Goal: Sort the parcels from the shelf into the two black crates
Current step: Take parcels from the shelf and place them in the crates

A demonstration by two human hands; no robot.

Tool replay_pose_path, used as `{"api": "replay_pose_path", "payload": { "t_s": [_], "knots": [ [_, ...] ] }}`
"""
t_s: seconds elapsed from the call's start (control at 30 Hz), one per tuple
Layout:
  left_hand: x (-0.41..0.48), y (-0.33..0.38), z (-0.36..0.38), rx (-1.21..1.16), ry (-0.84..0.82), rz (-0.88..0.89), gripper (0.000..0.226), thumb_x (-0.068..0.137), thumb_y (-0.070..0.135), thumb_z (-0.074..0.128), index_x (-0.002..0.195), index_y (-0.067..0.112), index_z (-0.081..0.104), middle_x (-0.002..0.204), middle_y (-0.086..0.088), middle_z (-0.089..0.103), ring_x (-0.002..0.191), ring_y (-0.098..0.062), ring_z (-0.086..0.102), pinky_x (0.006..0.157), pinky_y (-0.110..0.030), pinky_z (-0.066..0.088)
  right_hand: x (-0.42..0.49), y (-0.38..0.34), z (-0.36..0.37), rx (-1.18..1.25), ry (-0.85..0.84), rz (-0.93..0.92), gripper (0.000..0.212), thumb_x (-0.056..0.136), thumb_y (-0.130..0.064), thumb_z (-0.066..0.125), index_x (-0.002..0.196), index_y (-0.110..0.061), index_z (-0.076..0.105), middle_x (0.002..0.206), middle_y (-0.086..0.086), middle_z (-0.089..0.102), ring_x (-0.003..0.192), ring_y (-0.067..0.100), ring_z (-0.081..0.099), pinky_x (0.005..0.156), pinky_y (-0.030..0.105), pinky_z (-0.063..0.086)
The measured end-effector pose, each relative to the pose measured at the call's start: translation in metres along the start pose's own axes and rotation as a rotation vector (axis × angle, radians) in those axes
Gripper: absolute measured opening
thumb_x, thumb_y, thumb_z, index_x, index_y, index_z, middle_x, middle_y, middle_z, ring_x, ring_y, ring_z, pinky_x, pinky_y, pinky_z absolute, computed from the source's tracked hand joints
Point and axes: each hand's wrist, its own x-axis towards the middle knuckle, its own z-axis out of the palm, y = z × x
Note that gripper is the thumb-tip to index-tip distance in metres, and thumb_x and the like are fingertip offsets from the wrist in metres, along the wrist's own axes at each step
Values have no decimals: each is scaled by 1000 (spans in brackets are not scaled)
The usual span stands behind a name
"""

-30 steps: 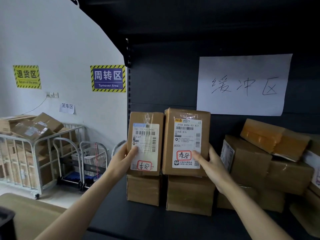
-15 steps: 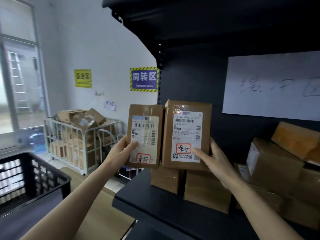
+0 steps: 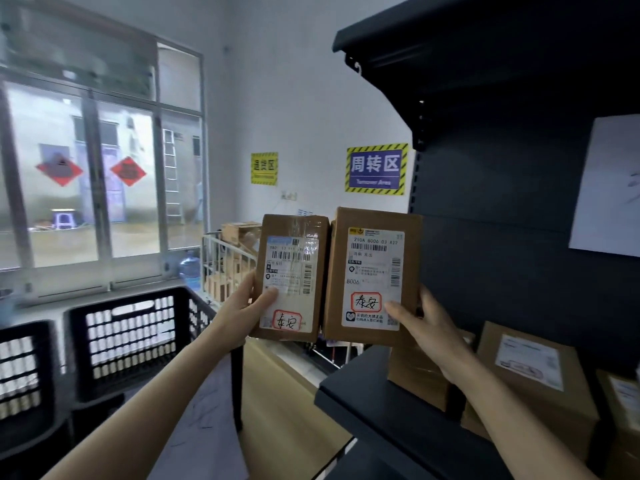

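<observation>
I hold two brown cardboard parcels upright and side by side in the air, left of the black shelf (image 3: 398, 420). My left hand (image 3: 244, 306) grips the narrower parcel (image 3: 294, 237) at its lower left edge. My right hand (image 3: 420, 323) grips the wider parcel (image 3: 375, 220) at its lower right corner. Each has a white shipping label with a red-outlined handwritten mark. Two black slatted crates stand at the lower left: one crate (image 3: 138, 337) closer to the parcels, the other crate (image 3: 24, 368) cut off by the frame's left edge.
More brown parcels (image 3: 526, 382) lie on the shelf at the right. A white wire cage trolley (image 3: 225, 268) with boxes stands behind the crates by the wall. A large window fills the left, with a blue water bottle (image 3: 189, 270) under it.
My view has swung left, away from the shelf. Both parcels have come off the shelf stack with my hands and now hang beside the shelf. The crates have come into view.
</observation>
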Motion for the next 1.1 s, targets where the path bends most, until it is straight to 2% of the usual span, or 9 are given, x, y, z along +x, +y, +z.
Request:
{"api": "replay_pose_path", "payload": {
  "t_s": [0.17, 0.27, 0.37, 0.57, 0.67, 0.77, 0.83, 0.97, 1.1],
  "knots": [
    [-8, -8, -56, 8, 76, -16, 26, 94, 22, 51, 119, 24, 48, 109, -4, 67, 87, -21, 71, 73, -40, 60, 17, -12, 54, 29, -63, -36, 35, 86, -32, 61, 114, -45, 42, 106, -20, 60, 102, 6, 59, 84, 25, 49],
    [-14, -14, -91, 26, 122, -18, 27, 95, 21, 49, 121, 24, 47, 105, 0, 67, 87, -17, 70, 72, -34, 59, 26, -20, 90, 44, -104, -50, 38, 86, -34, 61, 119, -42, 44, 112, -13, 60, 105, 12, 59, 82, 30, 53],
    [-19, -20, -127, 26, 145, -18, 24, 95, 20, 48, 117, 30, 47, 103, 4, 67, 83, -12, 70, 67, -26, 59, 34, -27, 128, 66, -140, -62, 31, 84, -35, 63, 106, -49, 45, 116, -11, 60, 106, 12, 60, 91, 37, 51],
    [-20, -42, -207, 100, 205, -53, 25, 95, 27, 50, 119, 33, 47, 105, 3, 68, 86, -15, 71, 71, -32, 58, 51, -46, 207, 99, -197, -85, 39, 83, -35, 62, 118, -43, 45, 108, -19, 62, 95, 1, 60, 87, 28, 50],
    [-18, -54, -243, 98, 223, -72, 24, 95, 26, 50, 118, 32, 47, 105, 2, 68, 83, -14, 71, 67, -29, 59, 58, -53, 246, 126, -215, -77, 36, 84, -32, 62, 113, -44, 44, 102, -22, 61, 85, -8, 59, 69, 11, 48],
    [-17, -66, -274, 111, 235, -83, 23, 94, 24, 51, 117, 28, 47, 107, -3, 67, 86, -18, 70, 69, -31, 59, 66, -58, 280, 152, -230, -60, 37, 86, -27, 61, 118, -37, 43, 97, -21, 60, 81, -7, 57, 56, 7, 46],
    [-18, -74, -291, 105, 235, -91, 25, 93, 24, 53, 117, 26, 47, 107, -3, 67, 85, -18, 71, 66, -31, 59, 71, -60, 300, 154, -241, -57, 40, 87, -27, 61, 122, -35, 42, 97, -21, 59, 84, -6, 57, 60, 9, 48],
    [-18, -91, -320, 124, 231, -84, 30, 91, 27, 55, 120, 33, 48, 108, 0, 67, 90, -19, 70, 75, -39, 59, 83, -57, 334, 132, -257, -63, 44, 85, -33, 62, 123, -39, 41, 103, -22, 59, 94, 1, 58, 89, 27, 47],
    [-14, -106, -340, 72, 207, -95, 43, 90, 27, 56, 129, 38, 42, 112, 0, 66, 91, -20, 70, 73, -35, 59, 96, -55, 360, 197, -310, -57, 43, 86, -30, 61, 122, -40, 42, 104, -21, 61, 92, -2, 60, 82, 21, 47]
  ]
}}
